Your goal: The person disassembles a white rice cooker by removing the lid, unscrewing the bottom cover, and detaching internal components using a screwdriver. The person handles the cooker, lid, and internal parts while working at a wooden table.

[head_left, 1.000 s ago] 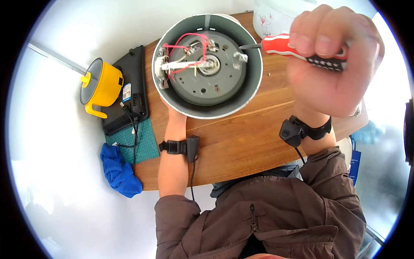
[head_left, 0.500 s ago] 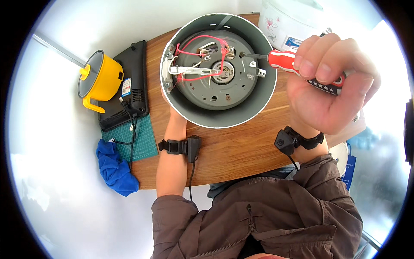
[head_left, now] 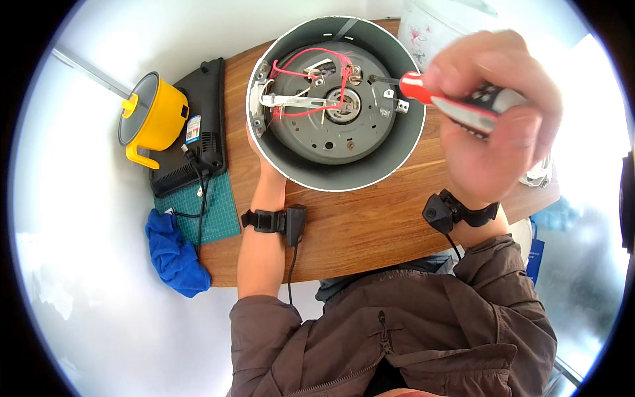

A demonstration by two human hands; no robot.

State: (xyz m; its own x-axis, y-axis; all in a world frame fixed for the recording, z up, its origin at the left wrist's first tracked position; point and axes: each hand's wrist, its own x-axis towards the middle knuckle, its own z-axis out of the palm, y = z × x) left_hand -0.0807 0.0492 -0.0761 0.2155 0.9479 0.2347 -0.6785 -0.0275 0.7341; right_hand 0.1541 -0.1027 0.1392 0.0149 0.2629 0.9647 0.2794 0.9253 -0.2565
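Observation:
An upturned rice cooker body (head_left: 340,177), grey inside with a white rim, shows the round metal plate (head_left: 357,135) in its base. Red wires (head_left: 296,114) and a pale metal lever (head_left: 297,100) run across that plate. Blurred by motion, my right hand (head_left: 496,119) is closed round a screwdriver (head_left: 415,86) with a red, white and black handle. Its shaft reaches over the cooker's right rim, the tip at the plate's upper right. My left hand (head_left: 256,147) is against the cooker's left side, its fingers hidden behind the wall.
On the left of the wooden table (head_left: 344,225) a yellow pot (head_left: 155,119) stands on a black appliance (head_left: 211,119). Below lie a green cutting mat (head_left: 225,212) and a blue cloth (head_left: 175,255). A white flowered container (head_left: 430,33) stands behind; a white cable (head_left: 539,173) lies at right.
My right hand has turned on the screwdriver handle and shifted slightly left, the handle rotating with it. The screwdriver tip remains at the same spot on the plate.

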